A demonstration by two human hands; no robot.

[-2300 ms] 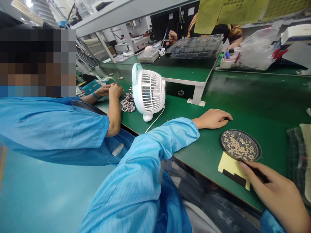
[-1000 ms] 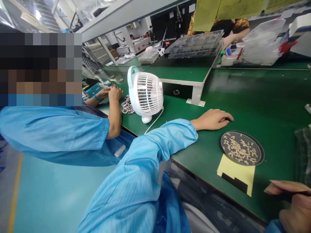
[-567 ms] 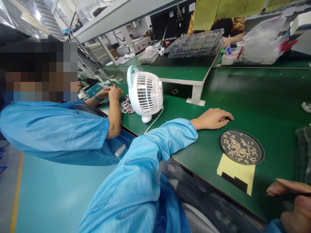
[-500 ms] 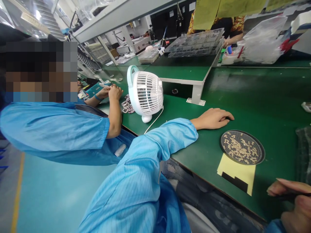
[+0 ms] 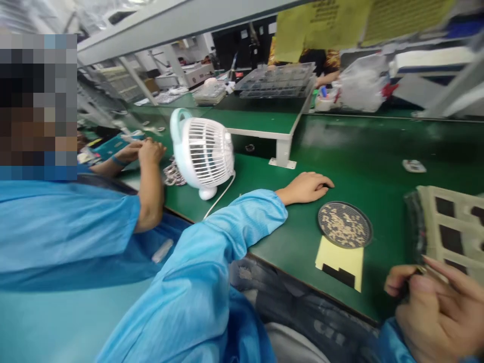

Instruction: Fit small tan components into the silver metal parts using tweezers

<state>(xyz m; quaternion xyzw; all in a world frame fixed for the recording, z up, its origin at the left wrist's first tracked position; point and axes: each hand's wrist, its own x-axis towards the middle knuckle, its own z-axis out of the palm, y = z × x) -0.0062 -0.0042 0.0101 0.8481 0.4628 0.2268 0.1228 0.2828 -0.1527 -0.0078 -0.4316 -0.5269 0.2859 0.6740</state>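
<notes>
The green bench (image 5: 381,181) carries a white desk fan (image 5: 206,151) beside the person's left sleeve (image 5: 242,222). A cream tray with dark compartments (image 5: 431,217) lies beyond the right hand (image 5: 423,302), whose fingers are drawn together; blur hides whether they grasp anything. The left hand (image 5: 305,187) rests with fingers released, loosely curled, near a round dark dish (image 5: 365,220). Yellow paper (image 5: 336,252) shows from under the dish, which holds small tan pieces (image 5: 342,224).
</notes>
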